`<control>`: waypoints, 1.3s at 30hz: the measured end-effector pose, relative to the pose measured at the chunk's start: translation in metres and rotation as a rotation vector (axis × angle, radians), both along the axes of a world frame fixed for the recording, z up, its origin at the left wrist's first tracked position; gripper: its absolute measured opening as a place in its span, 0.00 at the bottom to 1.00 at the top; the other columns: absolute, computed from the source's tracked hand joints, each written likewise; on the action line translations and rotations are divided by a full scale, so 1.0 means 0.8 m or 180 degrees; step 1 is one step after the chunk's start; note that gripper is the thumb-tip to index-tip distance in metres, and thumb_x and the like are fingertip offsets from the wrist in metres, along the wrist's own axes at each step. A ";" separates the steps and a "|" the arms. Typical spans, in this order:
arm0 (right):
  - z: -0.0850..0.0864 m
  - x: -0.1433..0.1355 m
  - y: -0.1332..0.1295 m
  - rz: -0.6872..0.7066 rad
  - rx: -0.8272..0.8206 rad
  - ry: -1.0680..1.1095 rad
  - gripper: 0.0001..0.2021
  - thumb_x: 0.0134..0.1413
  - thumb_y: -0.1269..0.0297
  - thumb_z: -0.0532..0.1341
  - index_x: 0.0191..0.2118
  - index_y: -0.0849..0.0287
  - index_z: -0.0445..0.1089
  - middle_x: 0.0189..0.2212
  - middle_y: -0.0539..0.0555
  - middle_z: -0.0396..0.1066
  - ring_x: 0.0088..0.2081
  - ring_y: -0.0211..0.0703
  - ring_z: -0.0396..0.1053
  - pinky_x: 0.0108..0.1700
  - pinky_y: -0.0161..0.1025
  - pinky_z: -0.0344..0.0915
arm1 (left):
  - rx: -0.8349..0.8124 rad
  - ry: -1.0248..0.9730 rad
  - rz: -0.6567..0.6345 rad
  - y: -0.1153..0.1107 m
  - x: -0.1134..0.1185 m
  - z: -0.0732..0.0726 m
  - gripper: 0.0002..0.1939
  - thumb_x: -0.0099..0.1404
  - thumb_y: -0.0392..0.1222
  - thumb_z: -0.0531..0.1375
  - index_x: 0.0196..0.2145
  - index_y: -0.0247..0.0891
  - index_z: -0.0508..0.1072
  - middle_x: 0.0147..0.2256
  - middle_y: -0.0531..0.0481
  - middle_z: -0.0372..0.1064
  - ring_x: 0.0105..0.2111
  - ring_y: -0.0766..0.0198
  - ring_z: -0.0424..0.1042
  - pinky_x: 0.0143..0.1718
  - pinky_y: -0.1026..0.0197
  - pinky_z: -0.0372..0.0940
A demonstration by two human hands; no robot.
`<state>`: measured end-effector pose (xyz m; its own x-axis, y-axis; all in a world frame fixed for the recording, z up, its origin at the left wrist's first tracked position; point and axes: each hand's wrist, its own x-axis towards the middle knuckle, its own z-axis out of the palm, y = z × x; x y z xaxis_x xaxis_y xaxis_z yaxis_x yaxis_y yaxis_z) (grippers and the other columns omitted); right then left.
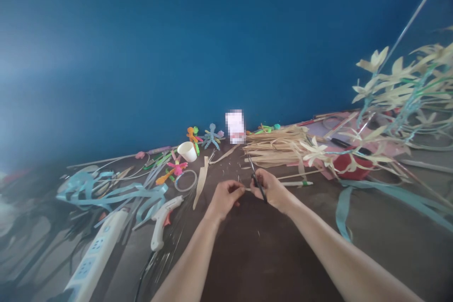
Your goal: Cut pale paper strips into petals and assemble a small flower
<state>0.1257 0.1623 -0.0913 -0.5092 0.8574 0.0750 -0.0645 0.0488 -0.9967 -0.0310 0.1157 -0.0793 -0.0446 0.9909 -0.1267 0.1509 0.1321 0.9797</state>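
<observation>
My right hand (267,188) is wrapped around black-handled scissors (261,188), whose blades point up and away toward the back of the table. Close beside it on the left, my left hand (225,198) is closed in a pinch. A thin pale strip (248,189) runs from its fingertips toward my right hand; its far end is hidden. Just beyond my hands, small pale scraps are scattered on the dark tabletop. A pile of dried straw-coloured leaf strips (276,145) lies behind the scissors. One loose strip (201,181) rests left of my left hand.
At left are a white glue gun (164,219), a power strip (101,250), blue ribbon (116,196) and thin wires. A paper cup (187,151) stands near small pipe-cleaner figures (211,137). Pale flowers (398,73), more ribbon (385,191) and a white-green pen (293,183) occupy the right.
</observation>
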 end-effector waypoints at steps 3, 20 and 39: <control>0.001 0.001 0.001 -0.0108 -0.0093 0.0142 0.09 0.38 0.72 0.58 0.28 0.60 0.56 0.21 0.45 0.59 0.22 0.30 0.56 0.24 0.29 0.52 | -0.0095 0.0072 -0.0248 -0.001 0.001 0.000 0.10 0.49 0.44 0.58 0.25 0.33 0.71 0.22 0.52 0.62 0.20 0.71 0.59 0.18 0.68 0.59; 0.014 0.003 -0.003 -0.0085 -0.0721 0.0495 0.11 0.40 0.62 0.59 0.30 0.59 0.57 0.23 0.47 0.58 0.20 0.31 0.55 0.19 0.29 0.53 | -0.0074 -0.0594 -0.0120 -0.003 0.008 0.005 0.09 0.44 0.43 0.62 0.21 0.34 0.70 0.19 0.55 0.61 0.18 0.72 0.59 0.17 0.69 0.56; -0.003 0.007 -0.001 -0.0386 0.0941 -0.1773 0.12 0.34 0.57 0.62 0.22 0.59 0.62 0.17 0.46 0.60 0.21 0.33 0.55 0.23 0.30 0.51 | 0.0087 -0.1126 0.0871 0.005 -0.006 -0.002 0.12 0.46 0.41 0.60 0.30 0.36 0.68 0.22 0.55 0.62 0.20 0.72 0.61 0.16 0.71 0.56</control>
<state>0.1312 0.1613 -0.0937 -0.4406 0.8950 0.0691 0.4824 0.3010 -0.8226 -0.0358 0.1199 -0.0807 -0.2642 0.9519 -0.1552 -0.2309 0.0938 0.9684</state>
